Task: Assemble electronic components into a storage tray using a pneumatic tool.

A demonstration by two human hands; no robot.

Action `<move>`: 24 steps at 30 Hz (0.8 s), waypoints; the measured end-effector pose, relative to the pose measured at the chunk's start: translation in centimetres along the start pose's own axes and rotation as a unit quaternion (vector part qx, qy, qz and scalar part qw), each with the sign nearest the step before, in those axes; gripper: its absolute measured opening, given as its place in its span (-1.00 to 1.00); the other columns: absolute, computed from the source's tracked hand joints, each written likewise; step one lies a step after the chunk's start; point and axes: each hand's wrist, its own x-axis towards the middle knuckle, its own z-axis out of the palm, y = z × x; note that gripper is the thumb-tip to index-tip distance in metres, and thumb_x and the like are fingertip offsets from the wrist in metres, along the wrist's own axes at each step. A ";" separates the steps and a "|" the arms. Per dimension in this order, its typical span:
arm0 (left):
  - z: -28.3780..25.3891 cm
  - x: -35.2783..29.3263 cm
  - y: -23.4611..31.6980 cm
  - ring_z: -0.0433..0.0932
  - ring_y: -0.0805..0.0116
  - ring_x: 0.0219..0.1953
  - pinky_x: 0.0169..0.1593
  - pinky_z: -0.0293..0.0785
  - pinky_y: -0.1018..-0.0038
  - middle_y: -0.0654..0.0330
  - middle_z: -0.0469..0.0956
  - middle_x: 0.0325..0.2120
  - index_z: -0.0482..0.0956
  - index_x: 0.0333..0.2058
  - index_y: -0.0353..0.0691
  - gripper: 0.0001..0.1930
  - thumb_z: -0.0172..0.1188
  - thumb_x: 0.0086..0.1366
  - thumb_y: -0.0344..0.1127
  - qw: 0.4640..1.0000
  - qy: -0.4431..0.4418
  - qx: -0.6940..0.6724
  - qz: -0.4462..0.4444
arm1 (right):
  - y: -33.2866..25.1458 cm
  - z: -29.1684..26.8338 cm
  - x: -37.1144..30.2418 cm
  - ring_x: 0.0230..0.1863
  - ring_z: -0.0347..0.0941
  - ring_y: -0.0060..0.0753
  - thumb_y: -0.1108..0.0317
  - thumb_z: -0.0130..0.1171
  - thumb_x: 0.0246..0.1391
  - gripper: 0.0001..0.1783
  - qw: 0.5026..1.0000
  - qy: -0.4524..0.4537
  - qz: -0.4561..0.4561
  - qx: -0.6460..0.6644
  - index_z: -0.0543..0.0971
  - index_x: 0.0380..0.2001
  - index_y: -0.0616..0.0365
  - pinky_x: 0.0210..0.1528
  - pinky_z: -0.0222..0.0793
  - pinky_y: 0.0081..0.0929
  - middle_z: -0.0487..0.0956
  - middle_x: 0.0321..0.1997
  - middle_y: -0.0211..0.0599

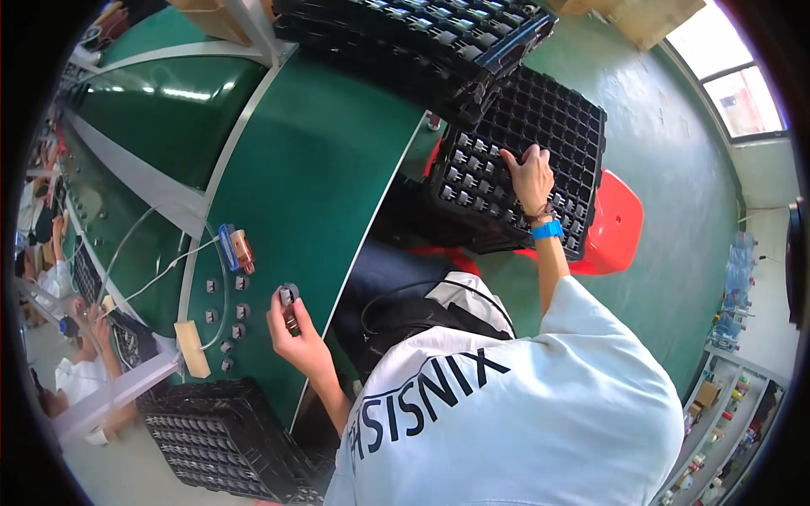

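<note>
The left hand [297, 336] is closed around a small dark part [288, 300] with a round grey end, holding it over the green table [321, 160]; the fingers cover most of the part, so its full shape cannot be made out. Just left of that hand, several more small grey parts [226, 316] lie in short rows on the table, too small to tell in detail. A little farther along sits a copper-coloured block with a blue piece [236, 249], with thin white wires running off it to the left. A tan strip of tape or card [192, 348] lies at the near left edge of the table. The right hand [530, 175], with a blue wristband [548, 229], reaches well away to the right and rests with fingers curled on a black gridded tray [540, 135]; whether it grips anything cannot be told, since the fingertips are hidden against the grid. Some cells of that tray hold small parts and others look bare. The tray sits over a red stool [616, 223], mostly hidden beneath it. A stack of similar trays [422, 34] lies at the far end, cut off by the top edge, and another black tray [219, 438] sits near left, partly hidden. The person's white shirt [523, 405] blocks the near right. Other people at the far left edge are blurred.
</note>
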 end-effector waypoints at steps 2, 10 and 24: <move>0.4 -0.1 0.5 0.46 0.41 -0.46 -0.44 0.36 0.52 0.16 0.44 -0.46 0.45 -0.18 -0.36 -0.78 0.08 0.17 -0.48 1.000 -0.013 -0.009 -0.008 | 0.8 0.2 0.8 -0.50 0.38 -0.09 -0.06 0.16 -0.07 -0.51 0.999 0.035 -0.009 0.035 0.39 -0.60 0.22 -0.48 0.27 -0.29 0.43 -0.51 -0.13; 1.8 -0.4 1.0 0.45 0.52 -0.40 -0.38 0.33 0.62 0.22 0.51 -0.38 0.46 -0.12 -0.32 -0.74 0.07 0.19 -0.43 0.994 -0.091 -0.045 -0.034 | 2.6 1.9 1.7 -0.47 0.31 -0.18 0.06 0.08 0.04 -0.60 0.988 0.053 -0.021 0.143 0.41 -0.51 0.24 -0.39 0.25 -0.35 0.37 -0.49 -0.12; 1.8 -0.9 0.9 0.44 0.55 -0.42 -0.39 0.34 0.63 0.24 0.52 -0.41 0.47 -0.13 -0.34 -0.73 0.10 0.17 -0.42 0.976 -0.143 -0.119 -0.114 | 4.7 -0.7 0.7 -0.52 0.29 -0.35 0.30 0.29 -0.20 -0.71 0.994 -0.013 -0.045 0.102 0.46 -0.40 0.16 -0.45 0.27 -0.51 0.37 -0.53 -0.31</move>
